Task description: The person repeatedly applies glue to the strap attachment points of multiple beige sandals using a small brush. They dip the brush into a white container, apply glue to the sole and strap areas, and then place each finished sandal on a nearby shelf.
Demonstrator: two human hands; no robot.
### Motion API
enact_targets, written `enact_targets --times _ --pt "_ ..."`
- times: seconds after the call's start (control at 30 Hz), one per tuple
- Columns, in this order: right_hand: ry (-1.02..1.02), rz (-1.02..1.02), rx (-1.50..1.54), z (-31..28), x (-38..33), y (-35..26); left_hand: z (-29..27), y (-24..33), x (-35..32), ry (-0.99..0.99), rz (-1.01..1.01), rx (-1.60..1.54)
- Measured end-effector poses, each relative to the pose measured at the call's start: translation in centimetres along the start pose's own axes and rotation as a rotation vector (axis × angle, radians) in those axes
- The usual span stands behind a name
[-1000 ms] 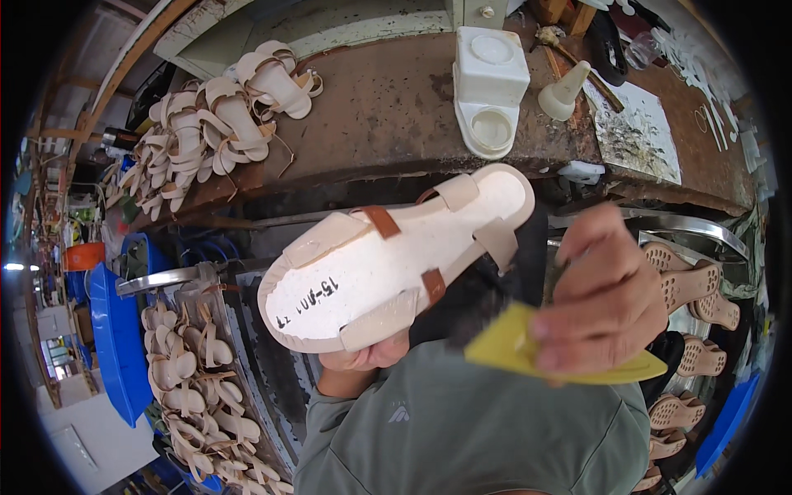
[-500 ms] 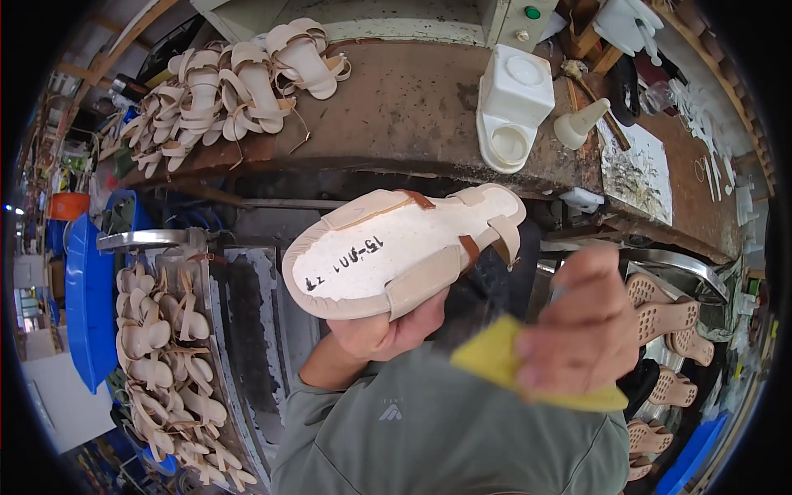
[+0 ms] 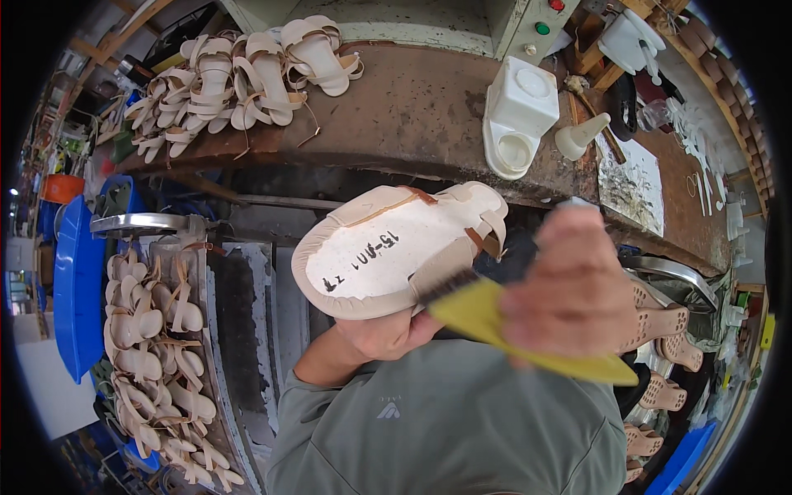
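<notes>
My left hand (image 3: 381, 334) is closed round a beige sandal (image 3: 363, 256) from beneath, its white, hand-marked underside turned up. Loose strap ends and brown tabs stand along the sandal's edges toward its narrow far-right end. In my right hand (image 3: 569, 289), blurred by motion, is a yellow-handled brush (image 3: 470, 309). Its dark bristles lie over the sandal's near right rim and seem to touch it. The fingers of my left hand are partly hidden under the sandal.
Beige sandals (image 3: 264, 82) crowd the bench's far left; more sandals (image 3: 136, 330) fill a rack at left. A white container (image 3: 520, 115) and a cone-shaped nozzle (image 3: 582, 136) stand on the bench. Perforated soles (image 3: 660, 392) hang at right beside a metal rail (image 3: 676, 276).
The brush has swung up and left, its bristles now at the sandal's rim. The sandal has tilted a little. The view has shifted slightly.
</notes>
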State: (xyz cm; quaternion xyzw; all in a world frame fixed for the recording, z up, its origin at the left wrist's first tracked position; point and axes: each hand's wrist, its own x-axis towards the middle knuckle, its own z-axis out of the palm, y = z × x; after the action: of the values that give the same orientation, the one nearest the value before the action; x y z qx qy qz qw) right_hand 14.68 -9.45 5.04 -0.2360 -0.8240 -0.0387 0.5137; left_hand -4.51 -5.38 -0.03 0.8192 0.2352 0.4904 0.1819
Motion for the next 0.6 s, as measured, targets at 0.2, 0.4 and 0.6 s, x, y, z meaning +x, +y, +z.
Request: enact_targets --times 0.2,0.4,0.6 --pt "0.172 0.274 0.702 -2.7 -1.5 0.2 -0.4 0.0 0.1 0.150 -0.010 -0.075" --pt "0.538 1.015 0.705 -2.2 -4.5 1.8 -1.6 0.0 -0.9 0.111 -0.161 -0.137" --pt "0.454 0.860 0.654 -0.5 -3.1 1.8 -1.5 0.5 -1.0 0.106 -0.212 -0.176"
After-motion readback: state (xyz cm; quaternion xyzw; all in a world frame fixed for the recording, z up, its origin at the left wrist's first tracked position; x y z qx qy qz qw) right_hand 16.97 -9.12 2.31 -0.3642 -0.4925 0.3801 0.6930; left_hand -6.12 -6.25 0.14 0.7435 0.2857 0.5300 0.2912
